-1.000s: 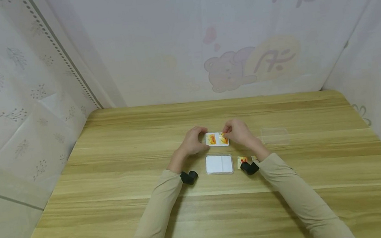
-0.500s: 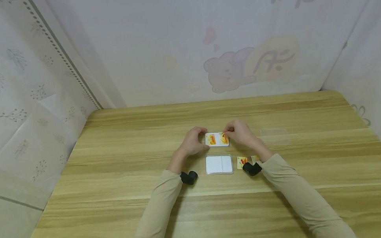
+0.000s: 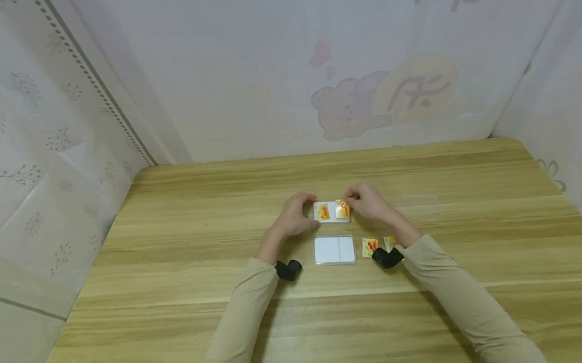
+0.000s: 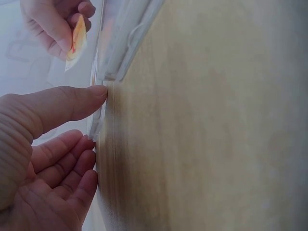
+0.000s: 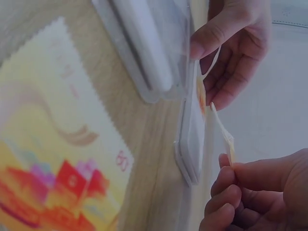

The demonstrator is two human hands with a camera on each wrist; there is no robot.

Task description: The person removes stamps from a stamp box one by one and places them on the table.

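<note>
The left hand [image 3: 295, 215] is spreading its thumb and fingers partly apart and is gripping the left end of the far case [image 3: 333, 220] between them, the thumb bearing on the near edge and the fingers on the far edge. The far case is lying between the two hands and is showing a white face. The laid stamp [image 3: 322, 211] is resting flat on that face, just beside the fingertips of the left hand. The right hand [image 3: 367, 201] is nearly closing; its thumb and index finger are pinching the held stamp [image 3: 342, 209] by one edge, while the remaining fingers are curling inward. The held stamp is tilting over the right end of the far case; whether it is touching the case cannot be told. The near case [image 3: 327, 251] is lying flat between the two wrists, on the body side of the far case, and is also showing a white face. The first loose stamp [image 3: 369, 247] and the second loose stamp [image 3: 390, 243] are lying below the right hand, partly hidden by the black wrist camera [image 3: 387, 257]. A clear plastic piece [image 3: 419, 207] is lying to the right of the right hand, on the wood-grain table [image 3: 288, 339].
</note>
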